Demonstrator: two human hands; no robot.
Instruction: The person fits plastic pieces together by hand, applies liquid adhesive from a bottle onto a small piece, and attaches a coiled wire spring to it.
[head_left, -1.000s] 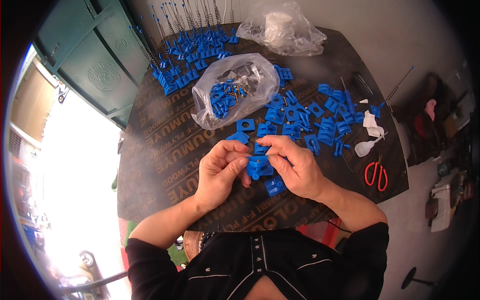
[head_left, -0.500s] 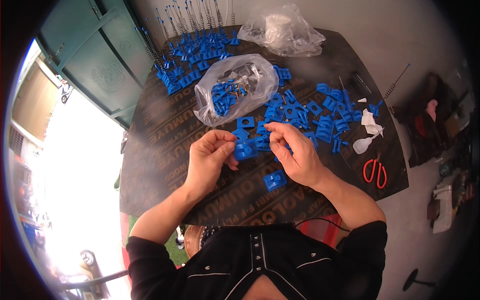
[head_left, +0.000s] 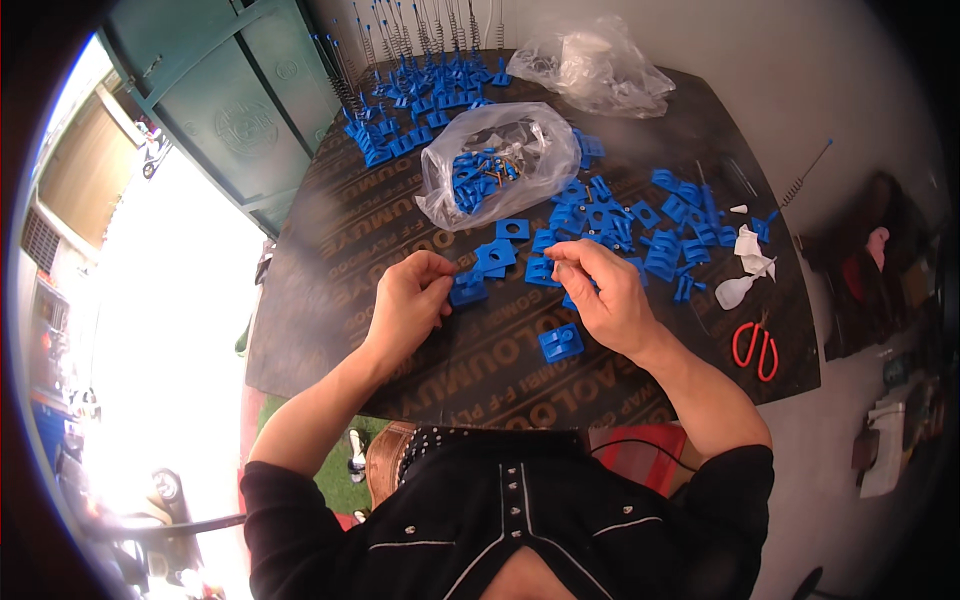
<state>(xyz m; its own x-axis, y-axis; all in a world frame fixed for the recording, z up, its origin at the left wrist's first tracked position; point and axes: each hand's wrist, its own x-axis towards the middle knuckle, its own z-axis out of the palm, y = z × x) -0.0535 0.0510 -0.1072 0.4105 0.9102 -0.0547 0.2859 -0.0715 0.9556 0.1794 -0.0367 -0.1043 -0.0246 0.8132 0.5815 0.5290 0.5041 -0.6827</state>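
Observation:
My left hand (head_left: 412,298) pinches the edge of a blue plastic base (head_left: 468,289) between thumb and fingers, low over the table or touching it. To the right, my right hand (head_left: 606,305) has thumb and fingertips pressed together above a few loose blue parts (head_left: 540,271). Whatever lies in that pinch, if anything, is too small to make out. Between and beyond the hands lie flat blue square plates with round holes (head_left: 513,230). Nearer to me, below the right hand, rests a separate blue block (head_left: 560,343) with a round knob on top.
A clear plastic bag (head_left: 437,205) holds blue pieces and screws. Blue bases with upright springs (head_left: 425,75) crowd the far left of the dark table (head_left: 330,330). More blue parts (head_left: 662,255), a screwdriver (head_left: 709,205), a white bottle (head_left: 733,292) and red-handled scissors (head_left: 755,350) lie right.
My left hand has drawn left, carrying the blue base farther from my right hand and lower toward the table. My right hand stays pinched near the loose parts. The whole view has shifted slightly.

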